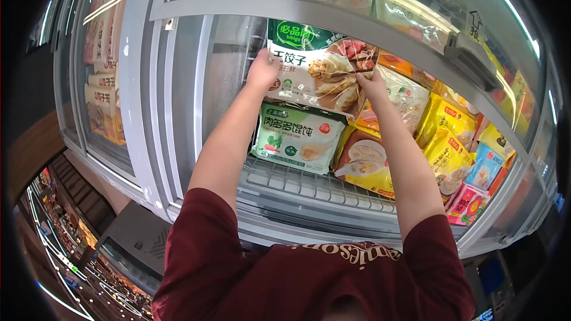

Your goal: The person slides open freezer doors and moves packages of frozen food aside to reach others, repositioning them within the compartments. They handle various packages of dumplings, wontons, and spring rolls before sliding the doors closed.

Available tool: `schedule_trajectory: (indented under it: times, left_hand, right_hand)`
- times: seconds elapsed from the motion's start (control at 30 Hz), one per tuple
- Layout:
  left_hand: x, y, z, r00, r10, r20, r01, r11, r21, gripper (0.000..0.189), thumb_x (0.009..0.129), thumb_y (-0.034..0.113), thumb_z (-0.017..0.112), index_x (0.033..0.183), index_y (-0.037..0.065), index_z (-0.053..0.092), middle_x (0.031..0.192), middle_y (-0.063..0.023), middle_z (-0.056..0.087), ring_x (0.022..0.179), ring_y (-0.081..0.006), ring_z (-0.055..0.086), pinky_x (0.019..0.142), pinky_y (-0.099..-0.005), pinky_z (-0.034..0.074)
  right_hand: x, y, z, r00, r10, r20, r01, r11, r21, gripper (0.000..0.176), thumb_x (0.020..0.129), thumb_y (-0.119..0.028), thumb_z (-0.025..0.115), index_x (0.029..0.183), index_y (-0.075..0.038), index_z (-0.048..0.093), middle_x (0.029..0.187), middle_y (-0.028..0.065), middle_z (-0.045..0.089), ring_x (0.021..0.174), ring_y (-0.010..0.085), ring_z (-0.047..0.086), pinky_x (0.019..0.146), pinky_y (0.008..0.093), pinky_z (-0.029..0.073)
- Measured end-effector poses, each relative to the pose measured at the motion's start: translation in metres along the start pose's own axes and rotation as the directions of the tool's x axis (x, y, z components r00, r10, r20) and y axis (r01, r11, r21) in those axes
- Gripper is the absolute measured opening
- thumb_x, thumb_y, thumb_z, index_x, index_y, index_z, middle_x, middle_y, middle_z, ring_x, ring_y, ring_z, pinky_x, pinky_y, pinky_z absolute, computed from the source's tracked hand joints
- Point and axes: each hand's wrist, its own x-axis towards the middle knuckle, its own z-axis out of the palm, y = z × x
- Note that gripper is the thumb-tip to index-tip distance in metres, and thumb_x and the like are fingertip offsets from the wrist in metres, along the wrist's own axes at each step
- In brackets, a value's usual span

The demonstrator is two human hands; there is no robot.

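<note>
Between my two hands is a bag of frozen dumplings, white and green with a bibigo logo and a picture of dumplings. My left hand grips its left edge, the fingers hidden behind the bag. At the right edge my right hand pinches the plastic, which creases there. Just below it lies a green and white wonton bag in the freezer. A yellow and brown bag sits beside the wontons, under my right forearm.
A sliding glass lid with a grey frame and a dark handle crosses above the opening. Yellow bags, a blue bag and a pink bag stand to the right. A wire rack runs along the front. Another freezer section holds bags at left.
</note>
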Motion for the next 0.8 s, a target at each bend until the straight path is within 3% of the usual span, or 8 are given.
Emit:
schedule_trajectory:
  times: [0.13, 0.23, 0.27, 0.37, 0.5, 0.53, 0.63, 0.8]
  left_hand:
    - [-0.002, -0.013, 0.018, 0.998, -0.049, -0.046, 0.052, 0.997, 0.065, 0.046, 0.077, 0.015, 0.053, 0.116, -0.003, 0.039, 0.101, -0.0243, 0.054, 0.095, -0.0359, 0.053, 0.085, -0.0424, 0.041]
    - [-0.017, -0.003, 0.041, 0.962, 0.023, -0.274, 0.027, 0.984, 0.178, 0.054, 0.075, 0.013, 0.054, 0.121, -0.006, 0.032, 0.113, -0.0274, 0.046, 0.103, -0.039, 0.047, 0.088, -0.0431, 0.038]
    - [-0.021, -0.001, 0.042, 0.984, -0.083, -0.161, 0.107, 0.983, 0.149, 0.065, 0.074, 0.016, 0.056, 0.125, -0.008, 0.023, 0.122, -0.0306, 0.033, 0.113, -0.0426, 0.037, 0.092, -0.0455, 0.034]
    - [-0.03, -0.017, 0.062, 0.966, 0.118, -0.232, -0.019, 0.921, 0.388, 0.073, 0.073, 0.017, 0.056, 0.129, -0.007, 0.016, 0.124, -0.0333, 0.028, 0.116, -0.0442, 0.03, 0.095, -0.0464, 0.029]
    - [-0.049, -0.018, 0.05, 0.975, 0.223, -0.015, -0.185, 0.845, 0.502, 0.08, 0.072, 0.025, 0.058, 0.136, 0.005, 0.013, 0.134, -0.032, 0.012, 0.122, -0.0478, 0.019, 0.099, -0.0534, 0.019]
    - [-0.057, -0.021, 0.044, 0.95, 0.303, 0.077, -0.284, 0.734, 0.616, 0.082, 0.071, 0.034, 0.063, 0.137, 0.026, 0.015, 0.14, -0.024, 0.007, 0.128, -0.0427, 0.011, 0.099, -0.0572, 0.015]
    - [-0.063, -0.012, 0.018, 0.665, 0.206, 0.718, -0.73, 0.379, 0.569, 0.076, 0.073, 0.039, 0.062, 0.134, 0.042, 0.017, 0.144, -0.0121, 0.002, 0.132, -0.0339, 0.004, 0.099, -0.0592, 0.013]
    - [-0.053, 0.003, 0.015, 0.727, 0.083, 0.682, -0.668, 0.313, 0.675, 0.066, 0.08, 0.028, 0.055, 0.13, 0.05, 0.019, 0.145, -0.0048, -0.003, 0.134, -0.0272, -0.002, 0.1, -0.059, 0.01]
  right_hand:
    - [-0.01, -0.011, 0.006, 0.997, -0.044, -0.069, 0.023, 0.962, -0.274, 0.046, 0.077, -0.031, 0.062, 0.104, 0.003, 0.048, 0.094, 0.0175, 0.06, 0.087, 0.0269, 0.058, 0.077, 0.0328, 0.044]
    - [-0.028, -0.014, 0.01, 0.999, -0.002, -0.04, -0.019, 0.859, -0.511, 0.051, 0.077, -0.036, 0.06, 0.103, 0.006, 0.048, 0.095, 0.0241, 0.058, 0.09, 0.0368, 0.056, 0.078, 0.0381, 0.044]
    - [-0.031, -0.016, 0.009, 1.0, 0.002, 0.003, 0.0, 0.85, -0.527, 0.053, 0.078, -0.038, 0.057, 0.103, 0.007, 0.046, 0.096, 0.0269, 0.056, 0.093, 0.0395, 0.054, 0.08, 0.0411, 0.043]
    - [-0.035, -0.029, 0.008, 0.999, -0.016, 0.043, 0.035, 0.878, -0.477, 0.049, 0.079, -0.034, 0.057, 0.105, 0.006, 0.045, 0.099, 0.0267, 0.056, 0.094, 0.04, 0.053, 0.08, 0.043, 0.042]
    - [-0.037, -0.029, 0.016, 0.997, 0.072, 0.026, -0.053, 0.893, -0.447, 0.045, 0.081, -0.031, 0.055, 0.103, 0.007, 0.043, 0.097, 0.0281, 0.056, 0.093, 0.0406, 0.053, 0.078, 0.0432, 0.043]
    - [-0.038, -0.029, 0.017, 0.995, 0.085, 0.044, -0.056, 0.89, -0.452, 0.046, 0.081, -0.031, 0.055, 0.104, 0.007, 0.041, 0.094, 0.0281, 0.056, 0.091, 0.041, 0.054, 0.077, 0.0433, 0.043]
    - [-0.04, -0.031, 0.026, 0.993, 0.116, 0.007, -0.101, 0.887, -0.45, 0.047, 0.081, -0.032, 0.055, 0.103, 0.006, 0.039, 0.091, 0.0274, 0.057, 0.089, 0.0412, 0.055, 0.077, 0.0434, 0.043]
    - [-0.039, -0.045, 0.023, 0.99, 0.141, 0.006, -0.112, 0.81, -0.575, 0.048, 0.083, -0.04, 0.049, 0.103, 0.004, 0.04, 0.092, 0.0263, 0.058, 0.09, 0.0396, 0.056, 0.077, 0.0448, 0.043]
